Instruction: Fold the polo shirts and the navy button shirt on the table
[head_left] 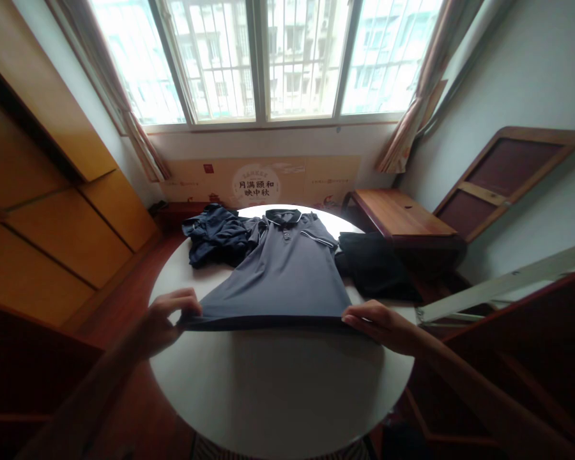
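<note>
Fingers (186,296) clamped on hem (268,317) of gray polo shirt (287,278): left hand (160,319) at its eight o'clock, right hand (381,322) at four.

Round white table (278,390) carries grey polo shirt (287,275); crumpled dark clothes (218,237) lie to left, folded black cloth (376,268) to right.

On the bench (287,396), a shirt (287,275) is laid, collar (283,217) toward the window (220,57), its near corners held by the left grip (156,324) and right grip (379,319). A clothing heap (218,233) is set at the shirt's left, a cloth pile (376,262) at its right. Beyond the pile, a side table (402,214) is placed, apparently clear of the bench. The window is flanked by 2 curtains (144,150).
</note>
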The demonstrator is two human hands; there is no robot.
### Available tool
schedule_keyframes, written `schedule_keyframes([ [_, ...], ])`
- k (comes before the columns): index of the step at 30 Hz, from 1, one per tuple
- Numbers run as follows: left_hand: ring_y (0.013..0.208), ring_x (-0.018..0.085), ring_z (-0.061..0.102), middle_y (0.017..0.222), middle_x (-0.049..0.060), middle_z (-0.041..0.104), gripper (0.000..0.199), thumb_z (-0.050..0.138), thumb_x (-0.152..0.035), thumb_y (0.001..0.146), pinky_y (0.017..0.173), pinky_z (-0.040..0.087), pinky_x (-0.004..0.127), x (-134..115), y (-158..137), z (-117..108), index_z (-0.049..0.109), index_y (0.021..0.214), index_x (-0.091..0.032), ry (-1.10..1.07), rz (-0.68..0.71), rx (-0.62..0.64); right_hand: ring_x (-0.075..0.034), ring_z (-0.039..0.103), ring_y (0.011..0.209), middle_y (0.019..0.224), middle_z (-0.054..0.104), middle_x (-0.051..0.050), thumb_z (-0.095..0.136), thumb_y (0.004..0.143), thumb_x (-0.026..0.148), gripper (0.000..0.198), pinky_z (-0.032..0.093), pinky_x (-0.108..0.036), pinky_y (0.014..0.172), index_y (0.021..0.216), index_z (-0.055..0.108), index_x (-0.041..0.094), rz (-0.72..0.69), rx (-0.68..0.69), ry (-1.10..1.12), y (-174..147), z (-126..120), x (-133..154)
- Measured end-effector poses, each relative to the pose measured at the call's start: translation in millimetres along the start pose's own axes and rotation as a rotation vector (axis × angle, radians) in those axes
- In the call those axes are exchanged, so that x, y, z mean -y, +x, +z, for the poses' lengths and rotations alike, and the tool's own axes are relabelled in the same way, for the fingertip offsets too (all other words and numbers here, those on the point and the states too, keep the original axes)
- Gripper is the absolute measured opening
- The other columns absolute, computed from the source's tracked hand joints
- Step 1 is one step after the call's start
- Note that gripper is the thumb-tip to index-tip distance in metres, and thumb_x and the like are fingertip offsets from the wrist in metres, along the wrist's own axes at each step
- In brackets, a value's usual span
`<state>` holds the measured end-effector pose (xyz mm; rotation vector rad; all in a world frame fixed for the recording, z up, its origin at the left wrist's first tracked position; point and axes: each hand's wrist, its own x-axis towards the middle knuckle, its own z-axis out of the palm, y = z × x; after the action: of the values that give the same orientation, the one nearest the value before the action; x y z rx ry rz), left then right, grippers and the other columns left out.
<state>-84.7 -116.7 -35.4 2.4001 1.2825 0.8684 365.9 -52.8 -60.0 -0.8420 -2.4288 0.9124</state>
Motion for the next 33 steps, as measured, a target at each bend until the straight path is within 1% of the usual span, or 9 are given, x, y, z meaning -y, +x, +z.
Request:
schedule_keyframes([
  [6,0.067,0.012,0.053,0.073,0.0,0.057,0.022,0.047,0.0,0.076,0.061,0.041,0.021,3.8,0.7,-3.6,0.061,0.075,-0.017,-0.042,-0.038,0.009,-0.013,0.062,0.066,0.078,0.07,-0.006,0.046,0.103,0.039,0.035,0.04,-0.024,0.062,0.097,0.071,0.015,-0.132,-0.012,-0.2,-5.6,2.8,-1.6],
  [14,0.058,0.01,0.052,0.067,-0.002,0.051,0.017,0.047,-0.004,0.074,0.051,0.04,0.02,-9.2,-3.2,1.7,0.044,0.066,-0.019,-0.283,-0.22,-0.069,-0.014,0.058,0.055,0.066,0.066,-0.003,0.049,0.099,0.023,0.02,0.034,-0.026,0.054,0.096,0.068,0.016,-0.265,0.107,-0.529,-18.5,26.0,-2.4],
  [18,0.059,0.01,0.049,0.068,-0.002,0.05,0.018,0.048,-0.005,0.076,0.053,0.039,0.02,-13.5,-4.8,-2.5,0.045,0.065,-0.018,-0.221,-0.186,-0.11,-0.016,0.063,0.065,0.078,0.068,-0.004,0.045,0.083,0.003,0.035,0.04,-0.023,0.058,0.106,0.066,0.019,-0.086,-0.067,-0.664,-20.5,20.8,-15.1],
  [20,0.061,0.011,0.047,0.069,-0.001,0.049,0.019,0.049,-0.007,0.077,0.053,0.039,0.02,-11.4,-7.9,-6.9,0.045,0.063,-0.019,-0.146,-0.166,-0.132,-0.018,0.067,0.073,0.091,0.07,-0.006,0.046,0.073,0.001,0.047,0.045,-0.024,0.061,0.111,0.065,0.021,0.036,-0.198,-0.684,-25.1,6.3,-25.2],
  [23,0.063,0.012,0.045,0.068,-0.001,0.047,0.02,0.049,-0.011,0.078,0.055,0.038,0.021,-2.9,-19.4,-10.5,0.042,0.062,-0.019,-0.055,-0.182,-0.146,-0.024,0.069,0.08,0.101,0.068,-0.01,0.045,0.067,0.004,0.051,0.051,-0.031,0.068,0.112,0.065,0.019,0.169,-0.407,-0.638,-39.9,-23.5,-38.1],
  [26,0.062,0.013,0.044,0.067,-0.001,0.046,0.02,0.048,-0.014,0.08,0.057,0.037,0.022,7.9,-40.2,-2.3,0.04,0.062,-0.019,-0.056,-0.264,-0.007,-0.028,0.069,0.088,0.102,0.07,-0.011,0.046,0.068,0.007,0.049,0.054,-0.037,0.077,0.111,0.067,0.019,0.216,-0.467,-0.496,-60.9,-44.8,-43.7],
  [29,0.068,0.015,0.049,0.072,-0.001,0.052,0.015,0.049,-0.019,0.082,0.063,0.041,0.023,16.3,-64.2,15.1,0.047,0.067,-0.019,-0.143,-0.386,0.29,-0.026,0.07,0.087,0.097,0.073,-0.008,0.049,0.071,0.01,0.042,0.055,-0.035,0.077,0.105,0.071,0.023,0.254,-0.26,-0.294,-80.7,-42.4,-44.8],
  [31,0.077,0.016,0.055,0.08,0.0,0.059,0.007,0.053,-0.022,0.082,0.07,0.045,0.024,19.8,-74.7,23.2,0.058,0.077,-0.019,-0.18,-0.482,0.474,-0.025,0.07,0.085,0.093,0.074,-0.007,0.052,0.074,0.012,0.036,0.056,-0.033,0.077,0.101,0.073,0.022,0.308,-0.105,-0.187,-90.6,-31.0,-45.8],
  [33,0.085,0.018,0.06,0.09,0.001,0.065,0.013,0.061,-0.026,0.082,0.077,0.048,0.025,22.4,-74.1,23.2,0.065,0.093,-0.02,-0.202,-0.542,0.612,-0.023,0.07,0.08,0.088,0.073,-0.007,0.061,0.076,0.017,0.032,0.056,-0.031,0.074,0.104,0.074,0.021,0.368,-0.008,-0.126,-95.5,-20.8,-47.8],
])
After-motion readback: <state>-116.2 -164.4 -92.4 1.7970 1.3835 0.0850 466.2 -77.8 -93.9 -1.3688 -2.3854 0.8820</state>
